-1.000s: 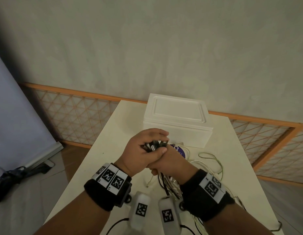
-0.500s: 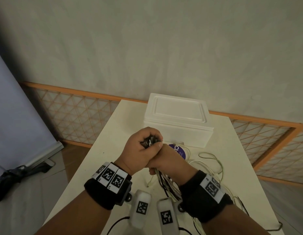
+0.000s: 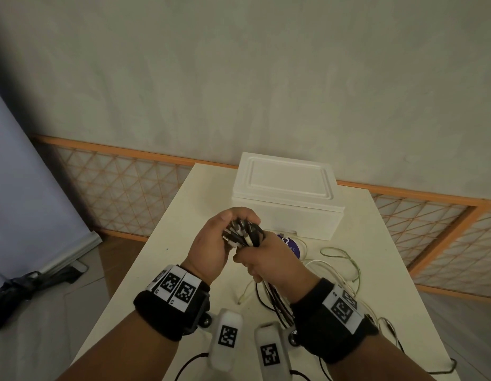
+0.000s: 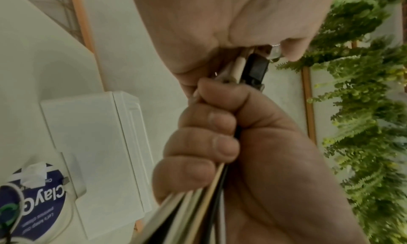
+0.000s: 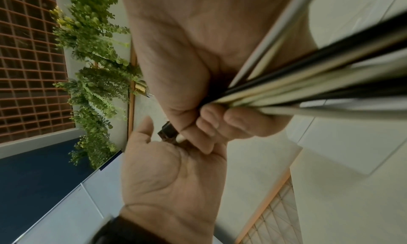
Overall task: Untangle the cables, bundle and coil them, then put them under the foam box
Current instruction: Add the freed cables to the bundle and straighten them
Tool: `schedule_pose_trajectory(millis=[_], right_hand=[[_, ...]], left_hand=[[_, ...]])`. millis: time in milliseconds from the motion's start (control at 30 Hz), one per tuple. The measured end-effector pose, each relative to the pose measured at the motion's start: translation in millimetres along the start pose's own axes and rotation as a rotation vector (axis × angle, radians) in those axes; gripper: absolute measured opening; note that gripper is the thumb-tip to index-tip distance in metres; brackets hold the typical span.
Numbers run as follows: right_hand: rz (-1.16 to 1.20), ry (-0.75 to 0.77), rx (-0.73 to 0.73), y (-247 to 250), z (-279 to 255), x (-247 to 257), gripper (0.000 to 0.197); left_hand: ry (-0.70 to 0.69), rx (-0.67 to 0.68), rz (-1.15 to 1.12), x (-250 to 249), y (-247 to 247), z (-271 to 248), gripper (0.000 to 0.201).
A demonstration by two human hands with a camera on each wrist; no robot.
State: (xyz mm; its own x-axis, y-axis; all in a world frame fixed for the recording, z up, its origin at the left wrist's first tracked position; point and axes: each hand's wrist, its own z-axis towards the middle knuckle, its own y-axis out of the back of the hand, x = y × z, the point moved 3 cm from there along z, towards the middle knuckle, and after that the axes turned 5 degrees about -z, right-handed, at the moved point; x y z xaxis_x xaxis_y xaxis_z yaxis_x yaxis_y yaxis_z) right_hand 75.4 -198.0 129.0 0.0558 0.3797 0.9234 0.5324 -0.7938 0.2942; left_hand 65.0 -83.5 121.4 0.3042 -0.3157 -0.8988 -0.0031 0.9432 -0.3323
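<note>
Loose cables (image 3: 346, 273) trail across the near right of the table (image 3: 184, 215), so coiling is not finished, I judge. Above them the right hand (image 3: 272, 262) fists the gathered strands, keeping them parallel. The left hand (image 3: 211, 243) cups the plugs (image 3: 243, 233), fingers curled over them, seemingly to square the ends. Farther off sits the foam box (image 3: 288, 193), lid on, nothing visibly tucked beneath it.

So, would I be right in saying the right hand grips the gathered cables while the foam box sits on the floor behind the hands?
Not quite: the right hand does grip the gathered cables, but the foam box sits on the table behind the hands, not on the floor, as the head view shows.
</note>
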Motion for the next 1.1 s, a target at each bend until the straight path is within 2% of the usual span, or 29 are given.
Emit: schedule_pose_trajectory(millis=[100, 233, 333, 433, 533, 567, 600, 633, 700, 767, 867, 967, 1100], right_hand=[[-0.007, 0.005, 0.031, 0, 0, 1, 0.012], [-0.012, 0.033, 0.038, 2, 0, 3, 0.004], [-0.069, 0.061, 0.023, -2, 0, 3, 0.016], [-0.080, 0.086, -0.018, -4, 0, 3, 0.025], [0.013, 0.064, -0.047, 4, 1, 7, 0.027], [0.039, 0.053, -0.046, 8, 1, 8, 0.026], [0.041, 0.056, -0.033, 10, 0, 8, 0.023], [0.032, 0.070, -0.007, 10, 0, 9, 0.017], [0.014, 0.108, 0.077, 6, -2, 10, 0.004], [-0.015, 0.142, 0.134, 3, -2, 8, 0.014], [0.007, 0.149, 0.245, 3, -4, 5, 0.021], [0.022, 0.076, 0.420, 0, -7, -2, 0.030], [0.141, -0.008, 0.561, -1, -4, -10, 0.035]], left_hand=[[-0.038, -0.025, 0.127, 0, 0, 0, 0.037], [-0.107, 0.045, 0.308, -7, -8, -2, 0.026], [-0.099, 0.033, 0.310, -9, -8, -2, 0.031], [-0.062, 0.106, 0.125, -6, 0, -2, 0.052], [0.085, 0.148, -0.114, 7, 7, -5, 0.105], [0.135, 0.153, -0.159, 13, 9, -7, 0.113], [0.169, 0.186, -0.181, 18, 8, -10, 0.110], [0.194, 0.231, -0.166, 22, 5, -13, 0.098], [0.236, 0.329, -0.130, 23, -5, -18, 0.064], [0.266, 0.346, -0.148, 21, -8, -19, 0.048], [0.286, 0.414, -0.181, 20, -4, -19, 0.054], [0.274, 0.493, -0.202, 14, -8, -20, 0.060], [0.219, 0.436, -0.180, 9, -16, -20, 0.050]])
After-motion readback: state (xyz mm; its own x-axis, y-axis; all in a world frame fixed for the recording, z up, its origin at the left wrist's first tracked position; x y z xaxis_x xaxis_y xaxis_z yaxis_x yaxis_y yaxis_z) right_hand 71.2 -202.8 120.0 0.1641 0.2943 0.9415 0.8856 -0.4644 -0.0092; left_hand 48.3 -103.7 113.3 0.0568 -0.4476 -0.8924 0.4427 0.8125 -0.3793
